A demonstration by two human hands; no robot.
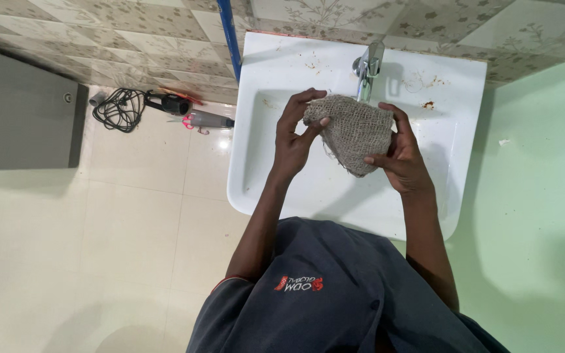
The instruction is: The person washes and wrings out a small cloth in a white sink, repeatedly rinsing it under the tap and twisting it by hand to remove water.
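Observation:
A coarse brown woven cloth [354, 131] hangs bunched over the white sink [282, 72]. My left hand [293, 140] pinches its left top corner with fingers and thumb. At the cloth's right edge, my right hand [401, 157] grips it, fingers curled underneath. The cloth is held up just below the metal tap [369, 68], which stands at the back of the basin. I cannot tell whether water is running.
On the tiled floor to the left lie a black corded tool [165, 102] with a coiled cable [119, 108] and a grey-and-pink item [207, 119]. A blue pipe [229, 36] runs up the wall. A grey panel [21, 111] sits far left; a green wall [544, 196] on the right.

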